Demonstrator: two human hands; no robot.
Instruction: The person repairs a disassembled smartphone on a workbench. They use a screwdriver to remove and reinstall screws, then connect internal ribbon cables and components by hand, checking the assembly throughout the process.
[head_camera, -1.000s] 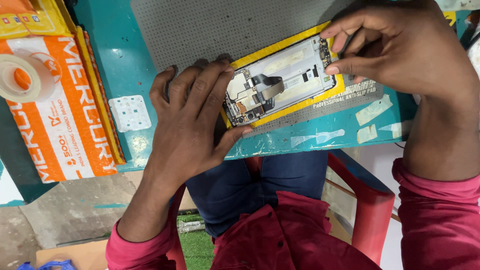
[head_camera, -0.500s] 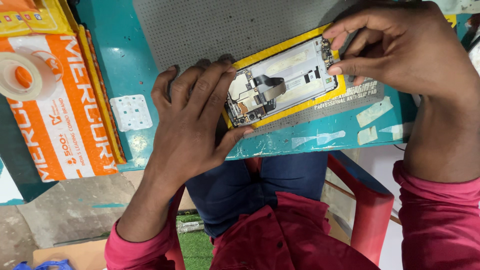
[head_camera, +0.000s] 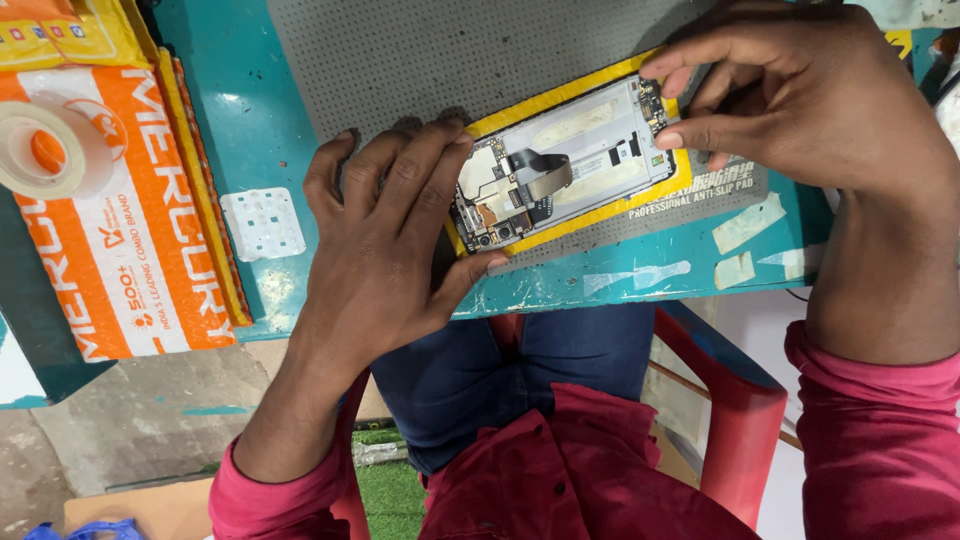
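Scene: A person in a pink-red shirt worked over an opened phone (head_camera: 565, 170) at a teal bench (head_camera: 250, 110), seen from above.

Phone: It lay tilted on a grey perforated mat (head_camera: 420, 55), back cover off, its circuit board and a flat ribbon cable exposed inside a yellow frame. It sat between the two hands, each end touched by one of them.

Left hand (head_camera: 385, 240): It lay flat, palm down, fingers (head_camera: 420, 165) spread loosely across the mat and over the phone's near end. The thumb rested against the phone's lower corner, so that the hand pressed rather than gripped.

Right hand (head_camera: 810, 100): It curled over the phone's far end, thumb and forefinger drawn close together at the top corner of the frame. Whether a small part or tool sat between those fingertips could not be made out.

Beside the left hand: A small white square tray (head_camera: 262, 222) lay just outside the hand, on the bench. Further out lay an orange and white padded envelope (head_camera: 120, 220), with a roll of clear tape (head_camera: 45, 150) on top of it.

Near the right hand: Strips of pale tape (head_camera: 748, 222) were stuck to the bench just below the wrist.

Below the bench: A red plastic chair (head_camera: 735, 400) and blue trousers showed between the forearms.
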